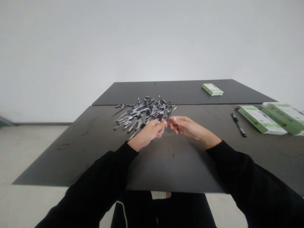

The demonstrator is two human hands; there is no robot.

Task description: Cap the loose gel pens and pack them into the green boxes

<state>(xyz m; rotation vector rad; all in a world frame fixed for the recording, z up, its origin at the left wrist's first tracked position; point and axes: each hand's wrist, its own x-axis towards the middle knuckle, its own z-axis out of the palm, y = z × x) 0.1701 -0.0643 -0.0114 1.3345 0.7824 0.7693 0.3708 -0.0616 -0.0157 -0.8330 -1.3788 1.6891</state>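
Note:
My left hand (152, 130) is closed around a slim pen (161, 117), whose dark end sticks up past the thumb. Close beside it, my right hand (186, 126) has its fingers curled in a pinch. A thin dark rod (170, 113) slants up between the two hands; I cannot tell which hand grips it. Behind and to the left of the hands lies a loose pile of clear and black pen parts (140, 114), some partly hidden by my left hand.
On the right, a single dark pen (238, 125) lies near two green-and-white boxes, one box (262, 120) in front of the other box (285, 117). Another small green box (212, 89) rests on the far table (180, 91). A seam separates it from the near dark table (171, 171).

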